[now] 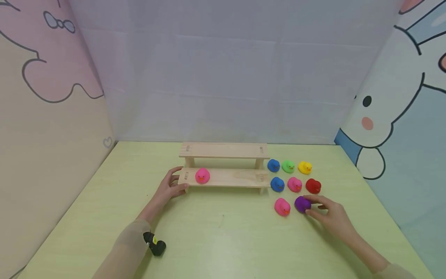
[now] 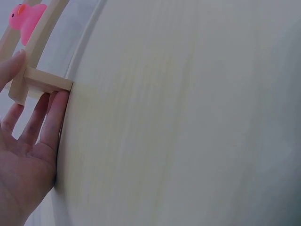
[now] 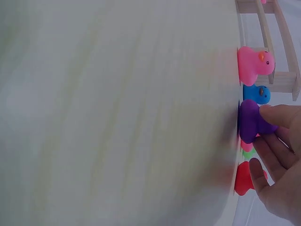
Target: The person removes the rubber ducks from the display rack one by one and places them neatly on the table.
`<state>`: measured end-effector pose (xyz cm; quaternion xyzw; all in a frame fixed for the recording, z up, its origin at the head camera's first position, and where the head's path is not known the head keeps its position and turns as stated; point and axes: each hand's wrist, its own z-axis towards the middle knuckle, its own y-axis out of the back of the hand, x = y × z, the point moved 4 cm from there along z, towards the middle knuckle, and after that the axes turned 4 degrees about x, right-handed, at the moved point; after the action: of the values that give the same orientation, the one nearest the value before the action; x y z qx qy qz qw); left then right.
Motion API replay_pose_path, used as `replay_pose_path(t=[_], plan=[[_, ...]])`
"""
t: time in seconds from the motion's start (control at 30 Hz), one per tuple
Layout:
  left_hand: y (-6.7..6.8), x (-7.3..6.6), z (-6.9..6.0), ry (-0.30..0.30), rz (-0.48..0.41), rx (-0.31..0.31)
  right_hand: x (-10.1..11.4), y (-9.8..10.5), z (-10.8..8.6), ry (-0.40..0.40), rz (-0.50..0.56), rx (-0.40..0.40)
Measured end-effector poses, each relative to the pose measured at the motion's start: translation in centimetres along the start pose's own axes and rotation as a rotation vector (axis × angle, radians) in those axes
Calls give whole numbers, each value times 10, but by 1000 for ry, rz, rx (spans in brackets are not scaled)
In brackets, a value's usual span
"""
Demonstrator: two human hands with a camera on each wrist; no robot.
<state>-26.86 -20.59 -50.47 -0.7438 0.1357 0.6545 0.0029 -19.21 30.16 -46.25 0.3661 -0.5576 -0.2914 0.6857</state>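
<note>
A small two-step wooden shelf (image 1: 230, 178) stands on the table, with a pink rubber duck (image 1: 202, 176) on the left of its lower step. My left hand (image 1: 171, 185) holds that step's left end, thumb at the front and fingers behind, as the left wrist view also shows. To the right of the shelf, my right hand (image 1: 331, 214) pinches a purple rubber duck (image 1: 302, 204) between thumb and fingers. In the right wrist view the purple duck (image 3: 253, 122) appears to rest on the table. A pink duck (image 1: 282, 207) sits just left of it.
Behind the purple duck sit a blue duck (image 1: 277, 184), a pink duck (image 1: 294, 184) and a red duck (image 1: 313, 186). Farther back are another blue duck (image 1: 273, 166), a green duck (image 1: 288, 166) and a yellow duck (image 1: 305, 167). Cloth walls (image 1: 226, 77) enclose the table.
</note>
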Motion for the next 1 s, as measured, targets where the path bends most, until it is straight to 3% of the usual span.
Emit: replay_pose_path(t=[0.43, 1.0], plan=[[-2, -3, 0, 6, -15, 5, 1, 1, -4, -45, -21, 57], [-1, -2, 0, 6, -13, -7, 0, 1, -4, 9, -28, 22]])
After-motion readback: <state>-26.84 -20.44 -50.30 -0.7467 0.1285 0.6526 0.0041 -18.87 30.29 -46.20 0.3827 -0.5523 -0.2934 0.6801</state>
